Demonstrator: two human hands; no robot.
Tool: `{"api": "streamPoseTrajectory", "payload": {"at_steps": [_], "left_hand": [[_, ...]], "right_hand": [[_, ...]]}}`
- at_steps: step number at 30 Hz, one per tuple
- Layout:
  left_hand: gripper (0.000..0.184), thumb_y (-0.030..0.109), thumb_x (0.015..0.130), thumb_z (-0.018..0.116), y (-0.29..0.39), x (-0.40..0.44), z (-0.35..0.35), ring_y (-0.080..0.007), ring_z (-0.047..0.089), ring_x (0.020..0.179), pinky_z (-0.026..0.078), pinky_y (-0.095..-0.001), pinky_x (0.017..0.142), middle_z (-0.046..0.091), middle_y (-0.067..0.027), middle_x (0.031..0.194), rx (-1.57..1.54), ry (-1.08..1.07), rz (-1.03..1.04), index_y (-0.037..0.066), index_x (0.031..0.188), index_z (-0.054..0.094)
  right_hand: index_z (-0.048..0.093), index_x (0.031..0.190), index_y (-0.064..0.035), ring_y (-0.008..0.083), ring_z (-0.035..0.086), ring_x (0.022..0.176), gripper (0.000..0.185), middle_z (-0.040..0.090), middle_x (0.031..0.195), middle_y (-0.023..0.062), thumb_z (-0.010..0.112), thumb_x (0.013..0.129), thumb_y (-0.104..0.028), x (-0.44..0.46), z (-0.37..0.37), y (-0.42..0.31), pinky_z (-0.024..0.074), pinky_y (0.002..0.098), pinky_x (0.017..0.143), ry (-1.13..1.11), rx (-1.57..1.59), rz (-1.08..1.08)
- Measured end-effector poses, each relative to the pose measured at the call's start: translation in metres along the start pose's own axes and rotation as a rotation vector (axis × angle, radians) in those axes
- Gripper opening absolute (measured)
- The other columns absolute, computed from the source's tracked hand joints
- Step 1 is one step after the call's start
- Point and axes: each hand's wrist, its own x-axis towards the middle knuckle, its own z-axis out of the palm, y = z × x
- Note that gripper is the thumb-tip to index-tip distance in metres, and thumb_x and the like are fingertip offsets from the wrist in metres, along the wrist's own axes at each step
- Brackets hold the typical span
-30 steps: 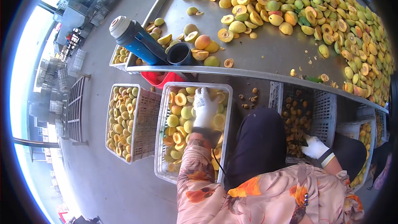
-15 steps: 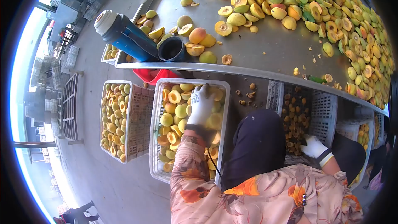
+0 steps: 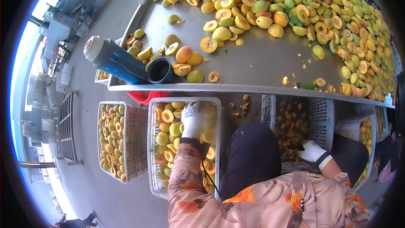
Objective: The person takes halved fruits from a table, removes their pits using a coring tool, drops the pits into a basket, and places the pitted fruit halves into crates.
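Note:
My left hand (image 3: 193, 121), in a white glove, reaches into a white plastic crate (image 3: 152, 154) of halved stone fruit (image 3: 174, 129) that look like apricots. Its fingers point down at the fruit near the crate's far side, and their tips are hidden. To the right of my knee, my right hand (image 3: 311, 151), also gloved in white, is at the near edge of a crate of brown fruit pits (image 3: 291, 122). Its fingers are bent together, and whatever lies between them is too small to name.
A metal table (image 3: 253, 65) ahead bears a heap of halved fruit (image 3: 329, 21). A blue thermos (image 3: 116, 61) and a dark cup (image 3: 160, 71) stand at its left corner. Another fruit crate (image 3: 136, 143) sits left, a red container (image 3: 147, 96) beneath the table edge.
The view has shifted, so the table and crates appear lower and slightly left. Both hands stay at their same crates, the left one still among the fruit.

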Motion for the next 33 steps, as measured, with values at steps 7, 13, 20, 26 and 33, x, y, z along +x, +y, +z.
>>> {"api": "streamPoseTrajectory", "payload": {"at_steps": [7, 13, 20, 26, 33], "left_hand": [[0.032, 0.031, 0.096, 0.056, 0.009, 0.016, -0.014, -0.0348, 0.07, 0.107, 0.055, -0.0453, 0.092, 0.072, -0.0157, 0.119, 0.265, -0.27, -0.186, 0.017, 0.12, 0.073], [0.036, 0.035, 0.096, 0.06, 0.051, -0.016, -0.05, -0.0356, 0.069, 0.104, 0.054, -0.0464, 0.091, 0.072, -0.017, 0.112, 0.464, -0.19, -0.081, 0.008, 0.116, 0.073], [0.032, 0.033, 0.089, 0.071, 0.183, 0.028, -0.181, -0.0403, 0.069, 0.07, 0.054, -0.0422, 0.071, 0.068, -0.0198, 0.072, -0.112, 0.041, 0.035, 0.001, 0.085, 0.075], [0.055, 0.032, 0.085, 0.073, 0.136, 0.19, -0.108, -0.0411, 0.068, 0.105, 0.054, -0.0469, 0.092, 0.071, -0.0256, 0.109, 0.181, 0.264, 0.043, -0.005, 0.124, 0.064], [0.054, 0.022, 0.082, 0.08, 0.153, 0.204, -0.087, -0.0203, 0.07, 0.083, 0.058, -0.0319, 0.065, 0.07, -0.0173, 0.102, -0.079, -0.045, -0.009, -0.004, 0.123, 0.057]], "right_hand": [[0.06, 0.129, 0.004, 0.0437, 0.066, 0.109, 0.059, 0.068, 0.115, 0.0321, 0.064, 0.084, -0.034, -0.012, -0.02, -0.018, 0.0532, 0.047, 0.095, -0.015, -0.056, 0.01], [0.066, 0.105, 0.0023, 0.0445, 0.068, 0.098, 0.043, 0.07, 0.103, 0.0288, 0.064, 0.084, -0.035, -0.031, -0.012, -0.004, 0.0539, 0.0504, 0.087, 0.12, -0.03, -0.13], [0.063, 0.105, 0.0, 0.0472, 0.068, 0.097, 0.043, 0.07, 0.098, 0.0303, 0.063, 0.085, -0.038, -0.05, -0.029, -0.02, 0.0538, 0.0533, 0.086, 0.096, -0.006, -0.154], [0.062, 0.105, -0.0002, 0.0486, 0.068, 0.094, 0.043, 0.069, 0.095, 0.0316, 0.064, 0.086, -0.039, -0.059, -0.045, -0.026, 0.0531, 0.0548, 0.085, 0.117, 0.054, -0.17], [0.061, 0.105, -0.0033, 0.0467, 0.069, 0.09, 0.041, 0.071, 0.091, 0.0277, 0.064, 0.088, -0.04, -0.055, -0.05, -0.025, 0.0527, 0.0563, 0.082, 0.183, 0.092, -0.192]]}}
